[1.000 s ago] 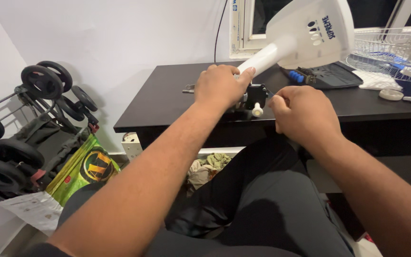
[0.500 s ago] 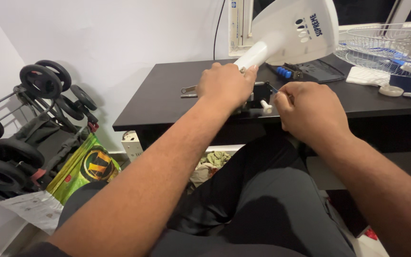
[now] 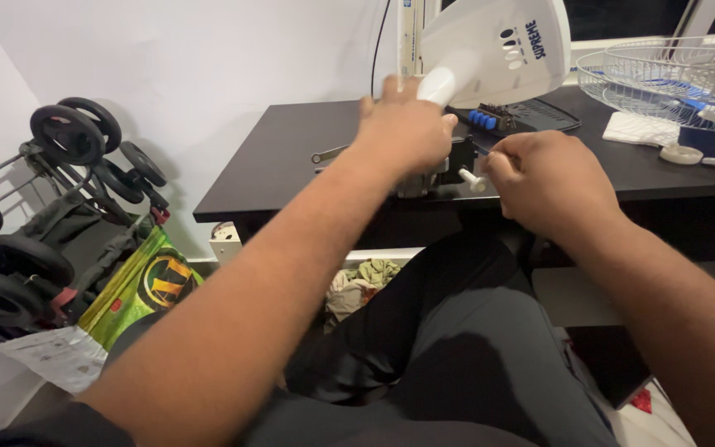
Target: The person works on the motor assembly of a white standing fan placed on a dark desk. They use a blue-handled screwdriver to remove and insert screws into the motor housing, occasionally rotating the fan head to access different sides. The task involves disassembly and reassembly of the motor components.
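Fan body [image 3: 498, 50] leans over the desk's [image 3: 291, 165] front edge; your left hand [image 3: 403, 132] is wrapped tight around its white neck [image 3: 440, 83], while your right hand [image 3: 544, 178] pinches a white screw [image 3: 472, 176] just beside it.

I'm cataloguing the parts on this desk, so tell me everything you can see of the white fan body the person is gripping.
The white fan body looks like glossy moulded plastic: a broad, rounded housing with a row of small dark buttons on its face, narrowing to a white neck. It leans tilted over the black desk, in front of the window. The left hand wraps the neck from above. Below it sits a dark bracket with a white-headed screw, which the right hand is beside, fingertips at the screw. Its grille is off.
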